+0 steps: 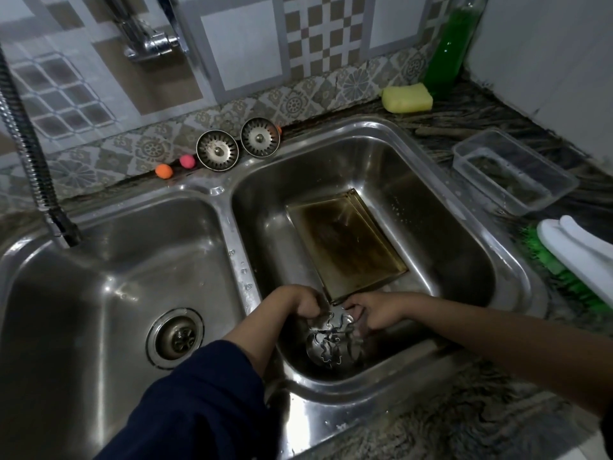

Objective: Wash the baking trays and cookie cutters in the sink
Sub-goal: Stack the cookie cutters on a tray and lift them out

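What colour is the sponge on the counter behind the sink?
Yellow. The sponge shows clearly in the head view, beside the green bottle.

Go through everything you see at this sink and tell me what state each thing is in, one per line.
Baking tray: stained brown, lying in the right basin.
Cookie cutters: piled at the basin's near end.
Left hand: gripping a cutter.
Right hand: fingers curled on the cutters.
Left basin drain: open, strainer out.
Two strainers: propped against the wall.
Sponge: unused on the counter.
Plastic tub: empty, upright.
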{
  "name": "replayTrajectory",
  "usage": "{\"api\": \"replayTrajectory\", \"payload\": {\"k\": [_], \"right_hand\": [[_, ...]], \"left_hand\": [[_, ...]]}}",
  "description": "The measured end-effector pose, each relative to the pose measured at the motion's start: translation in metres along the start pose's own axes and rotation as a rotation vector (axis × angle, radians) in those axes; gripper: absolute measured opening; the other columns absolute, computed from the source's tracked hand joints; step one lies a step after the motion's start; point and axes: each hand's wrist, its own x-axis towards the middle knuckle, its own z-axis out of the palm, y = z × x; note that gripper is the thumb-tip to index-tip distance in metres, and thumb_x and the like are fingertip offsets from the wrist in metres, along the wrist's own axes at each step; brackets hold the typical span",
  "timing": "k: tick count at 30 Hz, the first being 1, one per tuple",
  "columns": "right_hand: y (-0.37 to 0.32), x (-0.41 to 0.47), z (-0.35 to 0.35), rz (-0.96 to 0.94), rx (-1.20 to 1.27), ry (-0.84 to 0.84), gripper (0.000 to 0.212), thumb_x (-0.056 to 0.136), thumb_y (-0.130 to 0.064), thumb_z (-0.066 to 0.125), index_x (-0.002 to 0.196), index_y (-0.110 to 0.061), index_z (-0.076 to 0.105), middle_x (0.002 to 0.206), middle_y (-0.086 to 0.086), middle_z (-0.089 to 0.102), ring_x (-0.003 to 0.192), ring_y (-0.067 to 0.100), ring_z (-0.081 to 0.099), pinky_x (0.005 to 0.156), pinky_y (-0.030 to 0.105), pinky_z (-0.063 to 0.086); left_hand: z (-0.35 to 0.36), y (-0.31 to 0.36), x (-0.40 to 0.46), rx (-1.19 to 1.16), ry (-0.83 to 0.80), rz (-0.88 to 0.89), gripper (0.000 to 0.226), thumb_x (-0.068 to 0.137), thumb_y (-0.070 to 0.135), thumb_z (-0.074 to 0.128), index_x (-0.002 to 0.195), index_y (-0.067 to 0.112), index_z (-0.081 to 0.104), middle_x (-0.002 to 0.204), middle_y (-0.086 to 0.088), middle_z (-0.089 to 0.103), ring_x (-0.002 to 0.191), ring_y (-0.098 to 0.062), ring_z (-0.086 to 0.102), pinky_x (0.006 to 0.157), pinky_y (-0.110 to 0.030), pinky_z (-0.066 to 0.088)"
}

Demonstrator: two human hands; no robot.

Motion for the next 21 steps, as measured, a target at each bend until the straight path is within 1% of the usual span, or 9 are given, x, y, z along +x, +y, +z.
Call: {"api": "replayTrajectory", "payload": {"k": [3, 5, 7, 9, 11, 14, 16, 18, 21], "right_hand": [[-0.004, 0.004, 0.008, 0.008, -0.063, -0.046, 0.088, 0.076, -0.025, 0.079, 0.146, -0.012, 0.027, 0.131, 0.011, 0.053, 0.113, 0.03, 0.059, 0.097, 0.037, 0.049], [-0.006, 0.006, 0.011, -0.006, -0.149, -0.02, 0.089, 0.071, -0.032, 0.082, 0.143, -0.014, 0.032, 0.137, 0.007, 0.047, 0.116, 0.027, 0.056, 0.098, 0.036, 0.048], [-0.006, 0.007, 0.012, -0.023, -0.179, 0.017, 0.087, 0.068, -0.035, 0.083, 0.139, -0.016, 0.037, 0.134, 0.004, 0.047, 0.116, 0.023, 0.053, 0.096, 0.032, 0.047], [-0.005, 0.008, 0.013, -0.018, -0.142, 0.016, 0.083, 0.067, -0.03, 0.084, 0.135, -0.018, 0.037, 0.128, 0.005, 0.05, 0.108, 0.023, 0.058, 0.089, 0.034, 0.051], [-0.005, 0.008, 0.013, -0.011, -0.085, -0.003, 0.078, 0.068, -0.019, 0.084, 0.13, -0.018, 0.037, 0.12, 0.005, 0.052, 0.091, 0.02, 0.063, 0.077, 0.034, 0.054], [-0.006, 0.007, 0.011, -0.002, -0.056, -0.029, 0.077, 0.069, -0.009, 0.081, 0.131, -0.018, 0.036, 0.112, -0.001, 0.046, 0.078, 0.009, 0.055, 0.06, 0.02, 0.048], [-0.006, 0.006, 0.009, 0.005, -0.059, -0.041, 0.077, 0.07, -0.006, 0.078, 0.134, -0.018, 0.036, 0.116, -0.001, 0.044, 0.086, 0.011, 0.053, 0.061, 0.018, 0.045], [-0.006, 0.005, 0.009, 0.014, -0.056, -0.046, 0.077, 0.071, -0.003, 0.076, 0.135, -0.019, 0.036, 0.121, 0.001, 0.043, 0.099, 0.016, 0.051, 0.066, 0.022, 0.049], [-0.007, 0.005, 0.01, 0.038, -0.043, -0.082, 0.077, 0.073, -0.001, 0.073, 0.137, -0.021, 0.035, 0.129, 0.002, 0.041, 0.111, 0.025, 0.053, 0.082, 0.041, 0.054]], "left_hand": [[0.006, -0.002, 0.001, 0.017, -0.108, -0.006, 0.053, 0.089, 0.016, 0.061, 0.137, 0.001, 0.044, 0.142, -0.015, 0.045, 0.117, -0.029, 0.051, 0.078, -0.028, 0.044], [0.007, -0.001, -0.001, 0.002, -0.154, 0.01, 0.058, 0.085, 0.022, 0.067, 0.136, 0.004, 0.046, 0.141, -0.013, 0.046, 0.122, -0.03, 0.05, 0.083, -0.029, 0.043], [0.008, 0.001, -0.003, -0.007, -0.137, 0.045, 0.063, 0.08, 0.024, 0.073, 0.135, 0.006, 0.047, 0.14, -0.009, 0.048, 0.124, -0.029, 0.049, 0.089, -0.03, 0.043], [0.009, 0.001, -0.004, -0.008, -0.091, 0.058, 0.071, 0.074, 0.026, 0.079, 0.135, 0.011, 0.046, 0.14, -0.003, 0.048, 0.124, -0.026, 0.049, 0.097, -0.033, 0.044], [0.011, -0.001, -0.001, -0.014, -0.05, 0.06, 0.075, 0.069, 0.026, 0.082, 0.133, 0.017, 0.045, 0.139, -0.001, 0.048, 0.122, -0.024, 0.05, 0.099, -0.035, 0.045], [0.014, -0.001, 0.001, -0.015, 0.002, 0.089, 0.062, 0.075, 0.019, 0.077, 0.13, 0.015, 0.048, 0.134, -0.004, 0.051, 0.118, -0.025, 0.052, 0.091, -0.031, 0.046], [0.016, 0.001, 0.001, -0.005, 0.024, 0.118, 0.051, 0.08, 0.014, 0.07, 0.127, 0.01, 0.051, 0.131, -0.007, 0.054, 0.114, -0.026, 0.055, 0.082, -0.027, 0.045], [0.016, 0.004, 0.0, -0.016, -0.004, 0.112, 0.052, 0.08, 0.013, 0.069, 0.128, 0.009, 0.05, 0.129, -0.008, 0.055, 0.113, -0.027, 0.056, 0.08, -0.028, 0.046], [0.021, 0.009, -0.001, -0.05, -0.116, 0.082, 0.061, 0.075, 0.019, 0.075, 0.13, 0.008, 0.049, 0.126, -0.009, 0.058, 0.108, -0.027, 0.06, 0.082, -0.032, 0.05]]}}
